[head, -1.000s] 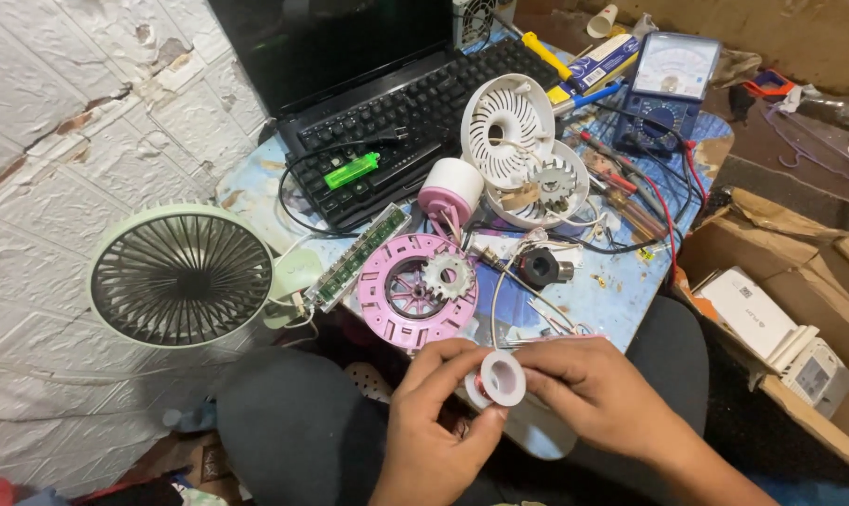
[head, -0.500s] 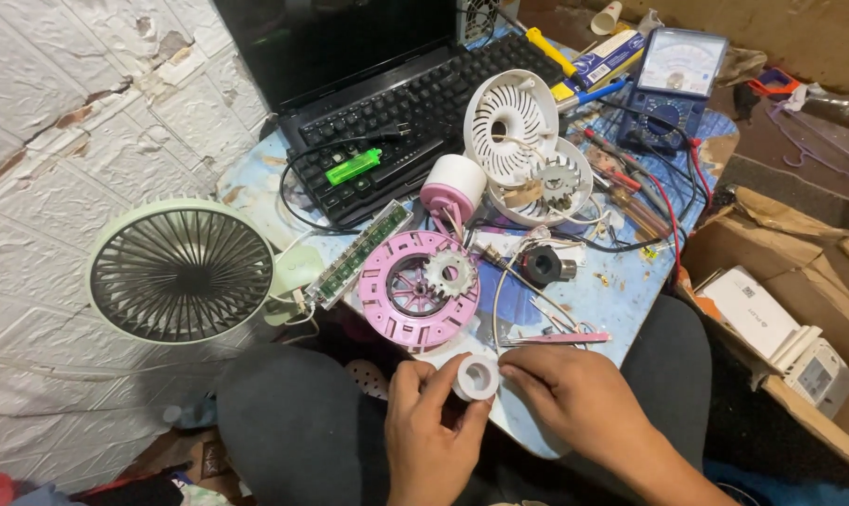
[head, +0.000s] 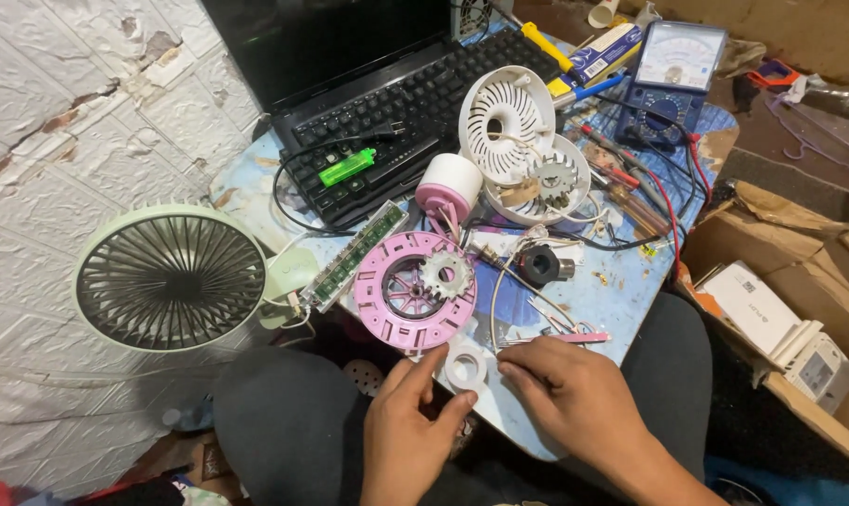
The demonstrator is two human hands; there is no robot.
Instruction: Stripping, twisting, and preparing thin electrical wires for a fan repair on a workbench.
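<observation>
While both hands, left hand (head: 410, 426) and right hand (head: 574, 403), pinch the white tape roll (head: 465, 367) at the table edge (head: 537, 440), a slip likely drops it.

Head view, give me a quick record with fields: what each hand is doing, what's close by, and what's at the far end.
left hand: fingertips on the white tape roll, at the table edge
right hand: fingertips touching the same roll from the other side
nearby: pink round disc with a white gear, tweezers
left side: pale green fan
far end: laptop, multimeter
</observation>
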